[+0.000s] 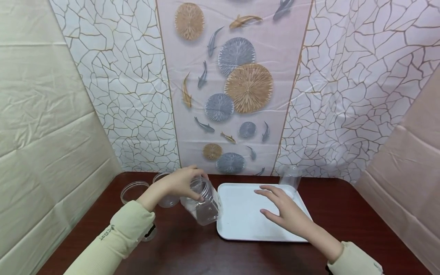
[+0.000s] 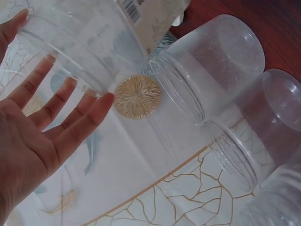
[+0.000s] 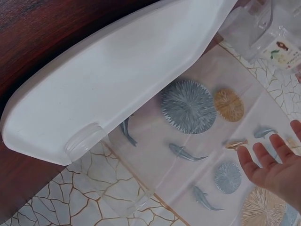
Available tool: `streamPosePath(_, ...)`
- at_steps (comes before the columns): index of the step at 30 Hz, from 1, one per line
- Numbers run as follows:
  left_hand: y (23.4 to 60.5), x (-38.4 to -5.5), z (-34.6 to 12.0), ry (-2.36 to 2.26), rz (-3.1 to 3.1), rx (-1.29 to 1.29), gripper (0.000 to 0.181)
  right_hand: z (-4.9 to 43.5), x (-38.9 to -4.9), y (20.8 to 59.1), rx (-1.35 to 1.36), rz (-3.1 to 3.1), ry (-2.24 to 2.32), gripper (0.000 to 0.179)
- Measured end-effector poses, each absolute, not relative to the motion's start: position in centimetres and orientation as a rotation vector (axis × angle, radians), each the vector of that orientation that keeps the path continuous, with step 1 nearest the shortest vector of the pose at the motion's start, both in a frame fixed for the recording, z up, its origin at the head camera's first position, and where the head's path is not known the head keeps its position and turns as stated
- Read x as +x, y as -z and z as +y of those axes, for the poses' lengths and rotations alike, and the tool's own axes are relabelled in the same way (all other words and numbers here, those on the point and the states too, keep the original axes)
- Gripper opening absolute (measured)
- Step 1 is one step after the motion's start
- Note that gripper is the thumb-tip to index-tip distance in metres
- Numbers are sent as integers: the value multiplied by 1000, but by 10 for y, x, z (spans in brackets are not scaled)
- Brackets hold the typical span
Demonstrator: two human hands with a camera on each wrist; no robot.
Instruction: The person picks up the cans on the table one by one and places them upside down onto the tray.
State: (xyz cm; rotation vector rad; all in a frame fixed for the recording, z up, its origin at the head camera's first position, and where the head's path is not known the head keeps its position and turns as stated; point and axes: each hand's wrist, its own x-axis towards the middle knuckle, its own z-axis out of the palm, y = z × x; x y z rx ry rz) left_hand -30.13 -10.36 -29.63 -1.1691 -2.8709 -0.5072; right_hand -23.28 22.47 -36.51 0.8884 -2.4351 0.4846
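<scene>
My left hand (image 1: 180,182) grips a clear plastic jar (image 1: 207,211) from above, thumb and fingers around its threaded neck. The jar is tilted beside the left edge of a white tray (image 1: 240,214). In the left wrist view, a label with a barcode (image 2: 134,10) shows on this jar. My right hand (image 1: 285,210) hovers over the right part of the tray, fingers spread and holding nothing. A clear container (image 1: 290,176) stands at the tray's back right corner; the right wrist view shows its rounded end (image 3: 84,141) over the white surface.
Left of the held jar stand more clear jars (image 1: 168,201), partly behind my left arm. A clear round piece (image 1: 149,235) shows beside the left cuff. The dark red table (image 1: 178,252) meets patterned cloth (image 1: 230,95) at its back edge.
</scene>
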Motion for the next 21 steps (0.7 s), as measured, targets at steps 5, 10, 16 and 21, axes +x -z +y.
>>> streamPosePath(5,298,-304,-105,651,-2791,-1134,52,223,-231,363,817,-2454,-631,52)
streamPosePath(10,302,-306,-105,834,-2728,-1045,55,222,-232,360,755,-2480,-792,55)
streamPosePath(16,303,-307,-104,962,-2603,-967,57,221,-233,356,714,-2460,-914,67)
streamPosePath(21,303,-308,-102,1171,-2528,-931,57,220,-234,350,674,-2433,-989,68)
